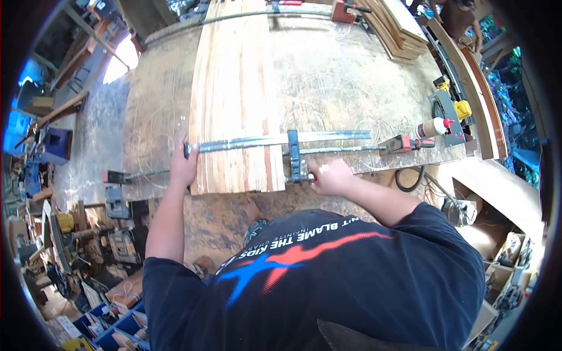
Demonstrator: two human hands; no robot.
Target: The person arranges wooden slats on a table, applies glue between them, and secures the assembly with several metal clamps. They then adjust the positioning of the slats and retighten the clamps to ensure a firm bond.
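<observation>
A long panel of light wooden strips [237,105] lies lengthwise on the worktable, its near end at the front edge. Across its top near that end runs a steel bar clamp [249,143] with a dark sliding jaw [294,155] at the panel's right side. My left hand [184,162] is closed around the clamp's left end, against the panel's left edge. At the sliding jaw, my right hand [329,175] grips the clamp's screw handle, mostly hidden by the fingers. A second clamp with a red-and-black jaw [403,144] passes beneath the panel.
Another clamp with a red jaw [343,10] crosses the far end. Stacked boards [395,29] lie at the back right. A glue bottle [432,128] and a yellow power saw [449,114] stand on the right. Tools and bins [111,327] crowd the lower left. Another person [459,23] is at upper right.
</observation>
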